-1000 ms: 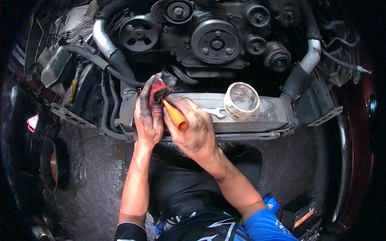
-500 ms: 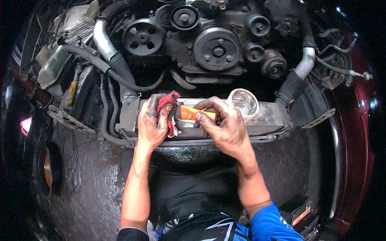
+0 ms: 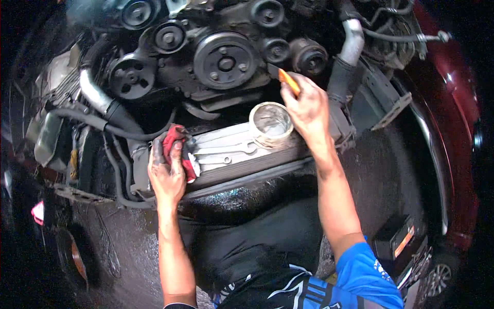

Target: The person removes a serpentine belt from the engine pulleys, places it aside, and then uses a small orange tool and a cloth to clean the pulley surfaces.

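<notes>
My left hand [image 3: 170, 167] is closed round a crumpled red rag [image 3: 176, 141] over the left part of the radiator. My right hand [image 3: 309, 105] grips an orange-handled scraper [image 3: 289, 81], raised beyond the radiator, its dark blade close to the engine's lower right pulleys. Whether the blade touches anything I cannot tell. Left of my right wrist, an open whitish round tub [image 3: 271, 141] stands on the radiator top, its inside smeared. Two wrenches, a larger open-ended wrench [image 3: 234, 149] and a smaller wrench [image 3: 218, 160], lie between the rag and the tub.
The engine front fills the far side, with a large crank pulley [image 3: 225, 63] and several smaller pulleys. Silver pipes with black hoses rise at both ends of the radiator [image 3: 242, 172]. A dark box [image 3: 393, 239] sits on the floor at the lower right.
My right hand has carried the scraper away from the rag, up and right toward the pulleys. The view has turned, and the wrenches now show. My left hand still holds the rag.
</notes>
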Tool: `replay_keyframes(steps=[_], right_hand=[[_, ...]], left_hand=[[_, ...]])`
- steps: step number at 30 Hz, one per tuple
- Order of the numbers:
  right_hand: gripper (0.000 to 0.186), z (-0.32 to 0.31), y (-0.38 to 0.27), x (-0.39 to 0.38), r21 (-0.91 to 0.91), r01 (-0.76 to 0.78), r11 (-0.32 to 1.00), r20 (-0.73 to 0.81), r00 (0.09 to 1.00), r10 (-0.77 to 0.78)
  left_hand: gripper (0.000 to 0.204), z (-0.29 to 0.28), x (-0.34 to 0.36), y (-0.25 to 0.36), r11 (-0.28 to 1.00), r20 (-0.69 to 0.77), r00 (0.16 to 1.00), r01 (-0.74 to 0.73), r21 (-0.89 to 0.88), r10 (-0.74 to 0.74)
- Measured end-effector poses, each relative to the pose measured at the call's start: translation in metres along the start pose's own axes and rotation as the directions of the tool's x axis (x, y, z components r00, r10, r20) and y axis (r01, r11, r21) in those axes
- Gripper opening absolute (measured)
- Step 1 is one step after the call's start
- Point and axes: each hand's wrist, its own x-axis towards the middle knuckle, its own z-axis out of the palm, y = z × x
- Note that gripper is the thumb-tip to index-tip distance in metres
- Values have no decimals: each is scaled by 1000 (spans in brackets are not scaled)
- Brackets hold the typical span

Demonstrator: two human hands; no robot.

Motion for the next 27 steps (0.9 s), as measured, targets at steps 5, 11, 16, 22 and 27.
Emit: replay_keyframes(steps=[5,11,16,22,27], right_hand=[[22,20,11,11,-108,117,987,1,993,-117],[25,44,28,34,-206,335,919,-103,927,-361],[28,55,35,38,-25,258,966,7,966,-258],[26,50,55,36,162,327,931,-10,944,-329],[34,47,59,26,-142,320,937,147,942,-300]], left_hand=[[38,3,-1,-1,1000,21,1000,-20,10,20],[36,7,1,4,999,14,999,-47,-5,47],[32,6,-1,1,999,10,999,-44,-2,44],[32,10,0,0,997,3,997,-76,-7,76],[36,9,-1,2,994,21,995,-97,46,96]])
